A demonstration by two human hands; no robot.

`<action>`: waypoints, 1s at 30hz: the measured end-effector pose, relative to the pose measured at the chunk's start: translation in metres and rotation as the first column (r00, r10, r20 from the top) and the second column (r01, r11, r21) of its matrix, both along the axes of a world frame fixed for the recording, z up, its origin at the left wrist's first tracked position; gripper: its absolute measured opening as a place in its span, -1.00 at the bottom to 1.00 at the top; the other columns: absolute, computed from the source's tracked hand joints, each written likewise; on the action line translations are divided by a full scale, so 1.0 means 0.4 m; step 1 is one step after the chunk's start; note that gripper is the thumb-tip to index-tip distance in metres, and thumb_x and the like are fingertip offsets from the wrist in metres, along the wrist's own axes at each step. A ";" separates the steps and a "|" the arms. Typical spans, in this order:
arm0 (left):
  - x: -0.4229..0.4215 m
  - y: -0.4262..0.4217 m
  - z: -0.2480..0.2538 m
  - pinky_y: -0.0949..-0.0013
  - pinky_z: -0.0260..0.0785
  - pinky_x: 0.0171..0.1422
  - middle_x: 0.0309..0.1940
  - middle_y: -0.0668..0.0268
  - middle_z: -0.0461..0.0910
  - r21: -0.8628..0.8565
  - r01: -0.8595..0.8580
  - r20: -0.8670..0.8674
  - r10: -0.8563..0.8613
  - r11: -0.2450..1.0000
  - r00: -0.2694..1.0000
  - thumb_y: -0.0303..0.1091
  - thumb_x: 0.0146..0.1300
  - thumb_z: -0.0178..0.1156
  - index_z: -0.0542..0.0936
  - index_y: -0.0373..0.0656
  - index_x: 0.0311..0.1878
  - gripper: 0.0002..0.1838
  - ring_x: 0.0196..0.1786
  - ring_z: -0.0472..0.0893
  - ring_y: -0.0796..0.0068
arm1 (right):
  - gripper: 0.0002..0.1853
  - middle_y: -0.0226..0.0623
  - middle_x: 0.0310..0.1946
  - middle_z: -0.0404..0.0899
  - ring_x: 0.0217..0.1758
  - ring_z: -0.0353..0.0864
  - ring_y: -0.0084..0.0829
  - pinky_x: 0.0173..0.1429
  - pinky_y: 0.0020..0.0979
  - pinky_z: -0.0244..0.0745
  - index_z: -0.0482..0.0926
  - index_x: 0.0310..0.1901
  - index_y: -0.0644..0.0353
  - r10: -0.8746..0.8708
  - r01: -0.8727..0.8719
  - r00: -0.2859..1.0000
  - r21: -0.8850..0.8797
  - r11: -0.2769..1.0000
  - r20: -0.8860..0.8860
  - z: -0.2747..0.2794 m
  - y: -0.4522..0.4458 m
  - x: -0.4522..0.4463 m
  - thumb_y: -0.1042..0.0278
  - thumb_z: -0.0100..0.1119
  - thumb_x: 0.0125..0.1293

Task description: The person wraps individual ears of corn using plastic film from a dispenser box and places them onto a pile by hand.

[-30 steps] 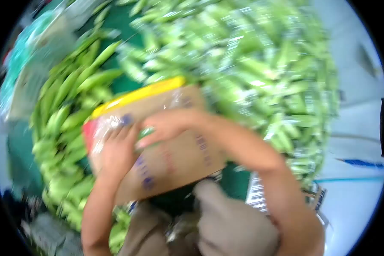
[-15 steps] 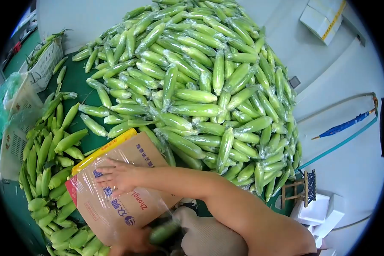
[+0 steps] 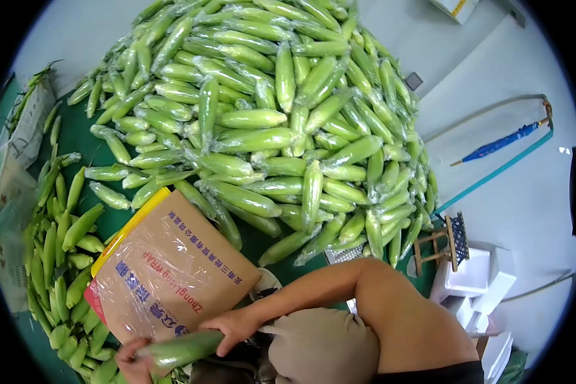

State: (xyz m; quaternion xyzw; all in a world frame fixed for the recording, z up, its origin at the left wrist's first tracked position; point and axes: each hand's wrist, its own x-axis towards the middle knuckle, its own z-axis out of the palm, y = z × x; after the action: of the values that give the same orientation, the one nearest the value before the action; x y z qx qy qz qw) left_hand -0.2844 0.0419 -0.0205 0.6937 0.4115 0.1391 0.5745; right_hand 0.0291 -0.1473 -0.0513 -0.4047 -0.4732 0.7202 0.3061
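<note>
Through my head view, the cardboard box (image 3: 179, 269) lay flat-faced and smooth, glossy film creasing over its blue and red print, a yellow strip (image 3: 137, 217) along its far-left edge. At its near edge, my left hand (image 3: 134, 363) and right hand (image 3: 237, 328) gripped opposite ends of one plump, tapered green ear (image 3: 184, 351), blurred, so I couldn't tell whether film covered it. Beyond the box rose a heap of film-wrapped ears (image 3: 256, 118), shiny and crinkled; left of it, matte bare-husked ears (image 3: 50, 246) crowded close. A ribbed beige knee (image 3: 323, 349) blocked space right of the box, with a woven-top stool (image 3: 457, 240) and white foam boxes (image 3: 470, 272) farther right.
</note>
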 end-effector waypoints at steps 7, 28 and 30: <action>0.432 -0.208 0.047 0.19 0.52 0.13 -0.01 0.25 0.68 -0.516 -0.092 0.354 0.310 0.851 0.882 -0.20 0.52 0.15 0.57 -0.18 0.25 -0.64 -0.01 0.64 0.33 | -0.50 -0.22 -0.19 0.75 -0.23 0.76 -0.35 -0.18 -0.28 0.72 0.57 0.22 0.25 -0.480 0.187 0.807 -0.622 0.760 -0.344 0.140 0.099 0.060 0.13 0.36 0.37; -0.185 0.242 -0.393 -0.14 0.52 0.08 -0.07 0.18 0.65 -0.844 -0.499 0.131 0.978 0.196 0.164 -0.34 0.26 0.29 0.55 -0.10 0.03 -0.71 -0.06 0.64 0.07 | -0.33 -0.29 0.11 0.53 0.20 0.51 -0.25 0.33 -0.19 0.42 0.54 0.37 0.00 -0.433 -0.114 0.470 0.540 0.834 0.769 0.124 0.158 0.379 0.45 0.44 0.17; -0.165 0.264 -0.415 0.06 0.64 -0.19 -0.02 0.07 0.65 -0.491 -0.863 -0.106 0.975 0.119 0.194 -0.40 0.18 0.39 0.45 -0.26 0.09 -0.55 -0.18 0.69 0.11 | -0.36 -0.30 0.04 0.52 0.13 0.49 -0.19 0.28 -0.13 0.40 0.60 0.33 -0.06 -0.365 -0.279 0.430 0.506 0.816 0.826 0.160 0.181 0.348 0.42 0.47 0.16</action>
State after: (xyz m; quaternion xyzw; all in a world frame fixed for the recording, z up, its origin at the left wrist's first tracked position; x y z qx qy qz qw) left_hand -0.3504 0.1477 -0.1866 0.1066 0.6975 0.4507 0.5468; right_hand 0.1682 -0.0749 0.0129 -0.6241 -0.7434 0.2017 0.1312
